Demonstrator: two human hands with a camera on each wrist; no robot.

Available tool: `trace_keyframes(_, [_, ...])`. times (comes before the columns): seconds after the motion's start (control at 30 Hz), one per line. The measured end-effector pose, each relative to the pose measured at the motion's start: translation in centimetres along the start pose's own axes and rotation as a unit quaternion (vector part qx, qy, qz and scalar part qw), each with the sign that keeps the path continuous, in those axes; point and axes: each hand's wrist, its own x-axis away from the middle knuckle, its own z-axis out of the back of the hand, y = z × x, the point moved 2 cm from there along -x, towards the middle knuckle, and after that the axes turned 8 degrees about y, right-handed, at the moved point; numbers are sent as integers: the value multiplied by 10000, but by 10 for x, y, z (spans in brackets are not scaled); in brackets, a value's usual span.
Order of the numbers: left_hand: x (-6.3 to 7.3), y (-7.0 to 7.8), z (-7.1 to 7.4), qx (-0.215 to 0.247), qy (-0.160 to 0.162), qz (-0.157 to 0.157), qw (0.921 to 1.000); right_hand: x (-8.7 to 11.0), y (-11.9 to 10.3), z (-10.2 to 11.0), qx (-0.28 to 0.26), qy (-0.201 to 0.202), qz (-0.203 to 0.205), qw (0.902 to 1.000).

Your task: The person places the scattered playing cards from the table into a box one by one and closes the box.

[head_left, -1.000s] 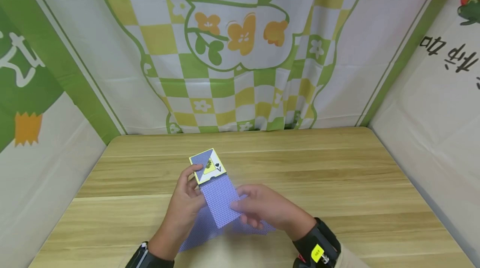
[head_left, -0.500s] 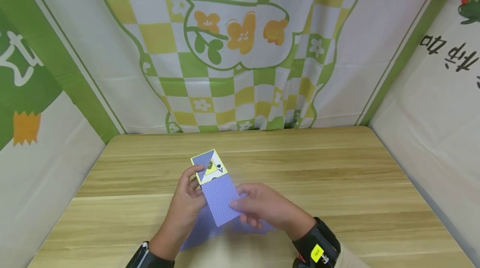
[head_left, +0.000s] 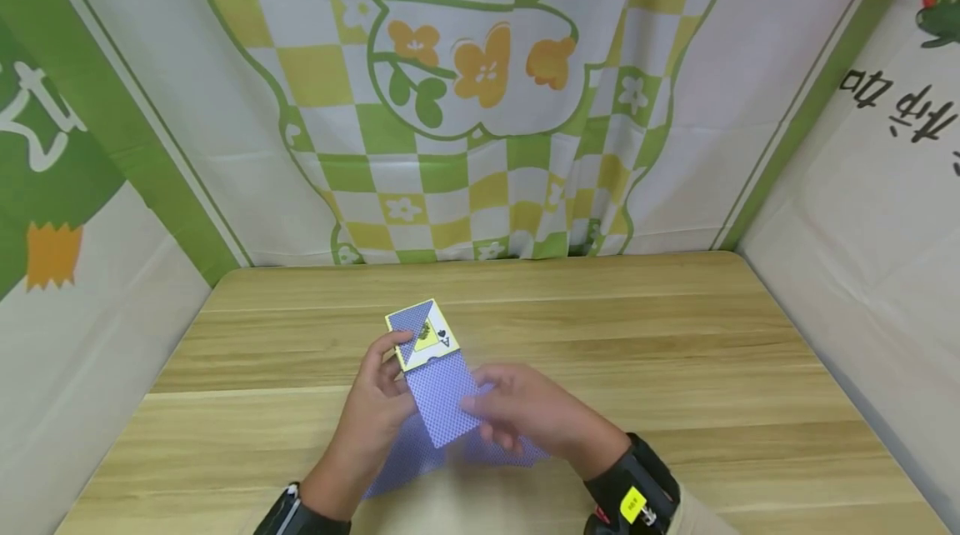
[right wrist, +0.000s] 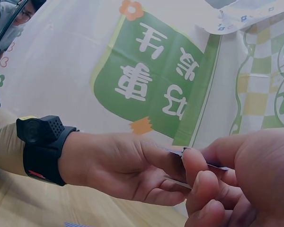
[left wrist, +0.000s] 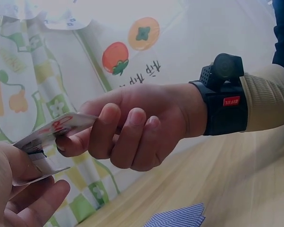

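In the head view my left hand (head_left: 372, 406) holds a playing-card box (head_left: 427, 335) with yellow edges and an ace printed on its face. Blue-patterned playing cards (head_left: 442, 402) stick out of the box's near end, partly inside it. My right hand (head_left: 536, 410) pinches these cards by their right side, between thumb and fingers. From the left wrist view, the underside of the cards (left wrist: 61, 126) shows white with red print. How many cards I hold cannot be told.
More blue-backed cards lie on the wooden table (head_left: 637, 335) below my hands, one group at the left (head_left: 405, 458) and another at the right (head_left: 498, 453). A printed curtain (head_left: 480, 185) hangs behind the table's far edge.
The cards have slid slightly further into the box, so less of them sticks out. The box has shifted a little right and toward me. Both hands keep their grip.
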Motion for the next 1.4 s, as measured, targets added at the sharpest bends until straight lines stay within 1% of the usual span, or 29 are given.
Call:
trace_keyframes(0.13, [1,-1,-1,22,-48,-32,10000,-1,1,0,-142,18,45,9999])
trace_keyframes(0.2, [2,-2,-2,65,-86,-76,9999,-2,1,0,-265,100,70,9996])
trace_keyframes(0.33, [3,-4,-5,149,-172,-97,9997,-7,4,1,-580,447,176,9972])
trace_keyframes(0.43, [3,-4,-7,180,-229,-73,9995,-9,4,3,-663,717,312,9947])
trace_keyframes(0.53, [4,-6,-8,183,-325,41,9993,-10,3,3,-343,1104,504,9920])
trace_keyframes(0.57, [5,-6,-9,201,-408,80,9989,-10,3,4,-188,1255,571,9903])
trace_keyframes(0.67, [8,-8,-11,196,-629,196,9976,-10,2,4,240,1692,692,9829])
trace_keyframes(0.77, [10,-8,-12,202,-792,196,9965,-10,1,5,540,1944,796,9762])
trace_keyframes(0.9, [10,-8,-11,193,-893,164,9957,-8,-1,6,1003,1953,1037,9701])
trace_keyframes(0.97, [10,-8,-11,122,-1022,176,9945,-7,-2,6,1234,1879,1148,9676])
trace_keyframes(1.13, [9,-8,-10,-270,-1455,236,9887,-7,0,5,1426,1545,1255,9696])
trace_keyframes(1.2, [8,-7,-9,-414,-1537,211,9870,-7,0,5,1427,1426,1246,9715])
trace_keyframes(1.27, [7,-6,-8,-505,-1519,143,9870,-7,0,5,1459,1375,1225,9720])
trace_keyframes(1.4, [5,-4,-5,-595,-1371,39,9888,-5,-1,7,1539,1336,1232,9712])
